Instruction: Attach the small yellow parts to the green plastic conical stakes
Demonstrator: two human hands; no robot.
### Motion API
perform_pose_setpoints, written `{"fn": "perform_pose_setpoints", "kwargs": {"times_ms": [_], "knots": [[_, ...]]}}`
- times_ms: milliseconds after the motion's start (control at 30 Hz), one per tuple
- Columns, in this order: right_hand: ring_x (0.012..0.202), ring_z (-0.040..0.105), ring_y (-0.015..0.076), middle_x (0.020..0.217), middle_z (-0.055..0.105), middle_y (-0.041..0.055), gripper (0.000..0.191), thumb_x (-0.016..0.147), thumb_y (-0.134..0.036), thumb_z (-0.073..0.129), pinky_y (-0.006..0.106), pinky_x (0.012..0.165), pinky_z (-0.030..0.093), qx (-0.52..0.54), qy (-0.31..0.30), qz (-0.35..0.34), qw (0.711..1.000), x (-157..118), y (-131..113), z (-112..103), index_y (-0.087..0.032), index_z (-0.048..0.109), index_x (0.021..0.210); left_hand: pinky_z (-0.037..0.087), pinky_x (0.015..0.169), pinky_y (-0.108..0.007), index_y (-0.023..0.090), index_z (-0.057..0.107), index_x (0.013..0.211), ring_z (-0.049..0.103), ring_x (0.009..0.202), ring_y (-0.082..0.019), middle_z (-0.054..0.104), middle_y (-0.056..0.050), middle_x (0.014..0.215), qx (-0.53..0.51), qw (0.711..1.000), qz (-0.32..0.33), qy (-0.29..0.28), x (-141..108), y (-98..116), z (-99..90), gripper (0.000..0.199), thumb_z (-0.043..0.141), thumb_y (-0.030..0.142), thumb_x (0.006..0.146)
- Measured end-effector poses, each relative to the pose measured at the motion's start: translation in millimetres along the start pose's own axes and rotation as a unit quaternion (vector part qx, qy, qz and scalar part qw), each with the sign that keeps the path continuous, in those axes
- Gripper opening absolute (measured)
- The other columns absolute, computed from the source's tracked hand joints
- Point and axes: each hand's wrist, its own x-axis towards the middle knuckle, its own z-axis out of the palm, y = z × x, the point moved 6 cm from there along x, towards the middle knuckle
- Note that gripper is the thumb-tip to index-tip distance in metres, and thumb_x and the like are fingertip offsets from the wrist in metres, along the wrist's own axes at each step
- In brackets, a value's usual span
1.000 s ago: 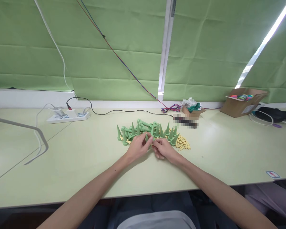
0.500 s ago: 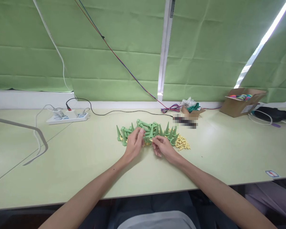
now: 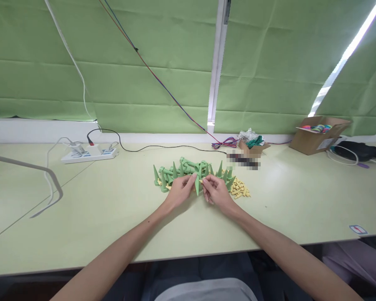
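Observation:
Between the fingers of my left hand (image 3: 182, 188) is a green plastic spike (image 3: 197, 186), its pointed end aimed down toward me. My right hand (image 3: 215, 190) pinches a small yellow plastic piece (image 3: 201, 181) right beside the spike's wide end; whether the two parts touch I cannot tell. Just behind both hands lies a pile of green spikes (image 3: 188, 163), some standing on their wide ends and others lying down. Loose yellow pieces (image 3: 240, 189) are heaped to the right of my right hand, and a few more show among the spikes.
A white power strip (image 3: 89, 155) sits at the back left, with a black cable running along the table (image 3: 113, 225). Behind the pile are a small open carton (image 3: 253, 149) and a blurred dark object (image 3: 242, 160). A larger cardboard box (image 3: 316, 140) stands at the far right.
My left hand has shifted slightly right and lower. The green spike in it has turned so its tip points down toward me. My right hand stays close by with the yellow piece.

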Motion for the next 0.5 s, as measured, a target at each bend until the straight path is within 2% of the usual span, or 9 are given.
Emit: {"fn": "perform_pose_setpoints", "kwargs": {"times_ms": [500], "knots": [[0.033, 0.041, 0.0069, 0.051, 0.040, -0.0080, 0.037, 0.087, -0.051, 0.058, 0.020, 0.031, 0.026, 0.024, -0.014, 0.007, 1.000, -1.7, 2.1, -2.0, -0.021, 0.046, 0.071, 0.036, 0.051, -0.024, 0.019, 0.042, 0.071, 0.046, 0.048, -0.011, 0.043, 0.005, 0.054, -0.018, 0.997, 0.033, -0.066, -1.0, 5.4, 2.9, 0.038, 0.042, 0.050, 0.093]]}}
